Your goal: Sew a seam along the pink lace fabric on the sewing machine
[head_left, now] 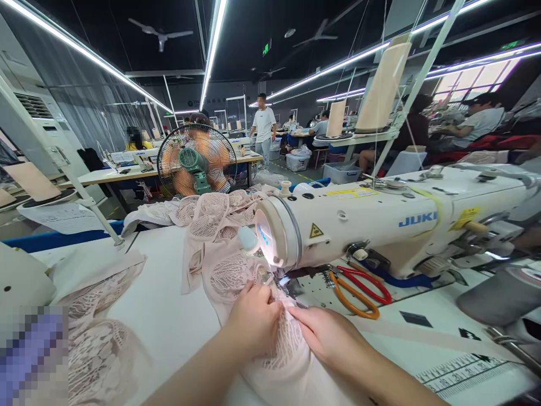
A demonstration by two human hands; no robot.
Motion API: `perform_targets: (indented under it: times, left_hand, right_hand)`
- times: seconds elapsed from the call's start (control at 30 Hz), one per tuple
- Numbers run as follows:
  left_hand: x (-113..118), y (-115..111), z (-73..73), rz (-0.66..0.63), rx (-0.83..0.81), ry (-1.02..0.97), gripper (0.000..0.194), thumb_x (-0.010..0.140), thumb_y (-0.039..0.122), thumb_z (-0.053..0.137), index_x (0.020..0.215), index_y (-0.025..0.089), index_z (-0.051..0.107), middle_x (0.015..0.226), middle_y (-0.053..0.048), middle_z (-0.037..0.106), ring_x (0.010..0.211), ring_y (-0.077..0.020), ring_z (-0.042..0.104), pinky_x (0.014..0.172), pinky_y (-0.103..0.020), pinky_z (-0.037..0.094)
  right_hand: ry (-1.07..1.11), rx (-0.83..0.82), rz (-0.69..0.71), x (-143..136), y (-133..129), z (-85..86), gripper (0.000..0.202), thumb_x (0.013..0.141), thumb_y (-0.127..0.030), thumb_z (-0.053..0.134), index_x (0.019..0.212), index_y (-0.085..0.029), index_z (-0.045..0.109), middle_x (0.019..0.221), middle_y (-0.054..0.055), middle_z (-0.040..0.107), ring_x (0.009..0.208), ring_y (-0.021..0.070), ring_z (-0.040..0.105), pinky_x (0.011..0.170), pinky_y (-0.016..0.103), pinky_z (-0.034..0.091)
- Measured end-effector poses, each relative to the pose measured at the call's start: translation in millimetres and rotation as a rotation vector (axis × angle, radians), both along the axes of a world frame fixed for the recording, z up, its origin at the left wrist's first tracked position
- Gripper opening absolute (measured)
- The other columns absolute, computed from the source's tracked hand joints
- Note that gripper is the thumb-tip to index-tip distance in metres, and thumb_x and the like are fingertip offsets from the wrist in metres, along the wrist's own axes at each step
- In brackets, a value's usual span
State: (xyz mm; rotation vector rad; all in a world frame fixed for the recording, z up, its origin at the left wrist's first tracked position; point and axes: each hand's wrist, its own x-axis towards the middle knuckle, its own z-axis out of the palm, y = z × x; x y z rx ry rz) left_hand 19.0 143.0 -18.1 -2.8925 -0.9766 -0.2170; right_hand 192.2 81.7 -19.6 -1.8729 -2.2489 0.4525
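Note:
Pale pink lace bra pieces (pixel 228 276) run from under the head of a white sewing machine (pixel 333 220) down toward me. My left hand (pixel 256 316) is closed on the lace fabric just left of the needle area, fingers bent into it. My right hand (pixel 327 335) pinches the same fabric's right edge, thumb and finger close to the left hand's fingertips. The machine's lamp lights the cloth by the presser foot, which is partly hidden. Between the hands and below them, a lace cup (pixel 285 344) lies over the table edge.
Orange-handled scissors (pixel 355 301) and red-handled scissors (pixel 372 287) lie under the machine arm. More lace pieces (pixel 101 361) are at the left. A pile of lace garments (pixel 211 211) sits behind the machine head. A fan (pixel 196 160) and thread cones (pixel 384 84) stand beyond.

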Motion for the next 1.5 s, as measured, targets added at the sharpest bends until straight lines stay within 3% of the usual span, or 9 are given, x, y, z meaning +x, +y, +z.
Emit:
perform_targets:
  times: [0.17, 0.3, 0.43, 0.53, 0.67, 0.9, 1.03, 1.17, 1.5]
  left_hand:
    - [-3, -2, 6.1, 0.046, -0.01, -0.01, 0.027, 0.087, 0.023, 0.043, 0.107, 0.019, 0.061, 0.086, -0.007, 0.061, 0.08, -0.0229, 0.06, 0.093, -0.054, 0.044]
    - [-6, -1, 3.9, 0.123, 0.023, 0.043, 0.017, 0.085, 0.021, 0.046, 0.089, 0.019, 0.063, 0.087, -0.008, 0.061, 0.088, -0.0249, 0.061, 0.098, -0.058, 0.039]
    - [-9, 1, -2.0, -0.045, 0.087, -0.01, 0.033, 0.084, 0.017, 0.047, 0.116, 0.019, 0.056, 0.123, -0.014, 0.056, 0.117, -0.0275, 0.051, 0.105, -0.053, 0.035]
    - [-8, 1, -0.7, -0.129, 0.01, 0.054, 0.03, 0.085, 0.017, 0.046, 0.113, 0.019, 0.057, 0.117, -0.01, 0.06, 0.112, -0.0252, 0.054, 0.103, -0.049, 0.038]
    - [-5, -4, 5.9, -0.024, -0.069, 0.103, 0.021, 0.085, 0.018, 0.047, 0.1, 0.018, 0.061, 0.101, -0.008, 0.064, 0.094, -0.0239, 0.06, 0.099, -0.051, 0.041]
    - [-5, -12, 16.7, 0.046, -0.125, -0.007, 0.032, 0.091, 0.042, 0.046, 0.105, 0.02, 0.063, 0.113, -0.01, 0.063, 0.109, -0.029, 0.055, 0.102, -0.057, 0.036]
    - [-8, -19, 27.0, 0.131, -0.204, 0.023, 0.054, 0.081, 0.062, 0.053, 0.114, 0.02, 0.063, 0.122, -0.015, 0.061, 0.122, -0.0372, 0.046, 0.104, -0.07, 0.021]
    - [-10, -26, 34.1, 0.218, -0.301, 0.137, 0.088, 0.068, 0.073, 0.057, 0.135, 0.017, 0.049, 0.144, -0.022, 0.042, 0.137, -0.044, 0.024, 0.104, -0.075, 0.009]
    - [-11, -23, 40.5, 0.318, -0.38, 0.199, 0.096, 0.064, 0.068, 0.064, 0.141, 0.016, 0.041, 0.151, -0.019, 0.031, 0.14, -0.0446, 0.016, 0.102, -0.077, 0.008]
  right_hand:
    - [0.003, 0.002, -0.008, 0, 0, -1.2, 0.036, 0.089, -0.018, 0.035, 0.103, -0.023, 0.068, 0.083, 0.007, 0.069, 0.074, 0.0227, 0.064, 0.06, 0.027, 0.039]
    - [-0.001, 0.003, -0.01, 0, 1, -3.0, 0.036, 0.091, -0.02, 0.033, 0.1, -0.023, 0.069, 0.081, 0.007, 0.069, 0.073, 0.0229, 0.063, 0.06, 0.027, 0.039]
    - [-0.006, -0.003, -0.012, 1, -1, -4.7, 0.039, 0.092, -0.022, 0.032, 0.105, -0.02, 0.068, 0.085, 0.009, 0.07, 0.076, 0.0247, 0.064, 0.062, 0.03, 0.04]
    - [-0.021, -0.006, -0.01, 3, -5, -6.2, 0.04, 0.092, -0.024, 0.031, 0.108, -0.019, 0.068, 0.086, 0.011, 0.069, 0.078, 0.0266, 0.064, 0.062, 0.031, 0.041]
    - [-0.042, -0.008, -0.012, 5, -10, -7.1, 0.042, 0.093, -0.026, 0.03, 0.111, -0.021, 0.068, 0.082, 0.01, 0.068, 0.075, 0.0271, 0.064, 0.06, 0.032, 0.041]
    - [-0.076, 0.018, -0.029, 7, -5, -5.2, 0.04, 0.095, -0.025, 0.031, 0.112, -0.023, 0.068, 0.084, 0.01, 0.068, 0.078, 0.028, 0.065, 0.061, 0.032, 0.04]
    - [-0.082, 0.008, -0.022, 7, -5, -3.8, 0.038, 0.093, -0.022, 0.036, 0.112, -0.023, 0.068, 0.084, 0.01, 0.068, 0.079, 0.0271, 0.065, 0.062, 0.031, 0.041]
    - [-0.072, -0.004, -0.017, 8, -7, -1.7, 0.037, 0.091, -0.021, 0.038, 0.11, -0.023, 0.069, 0.083, 0.009, 0.068, 0.076, 0.0257, 0.064, 0.061, 0.03, 0.042]
    - [0.008, 0.017, 0.032, 15, -2, -2.4, 0.038, 0.091, -0.025, 0.039, 0.114, -0.028, 0.068, 0.09, 0.007, 0.073, 0.079, 0.0241, 0.067, 0.065, 0.028, 0.046]
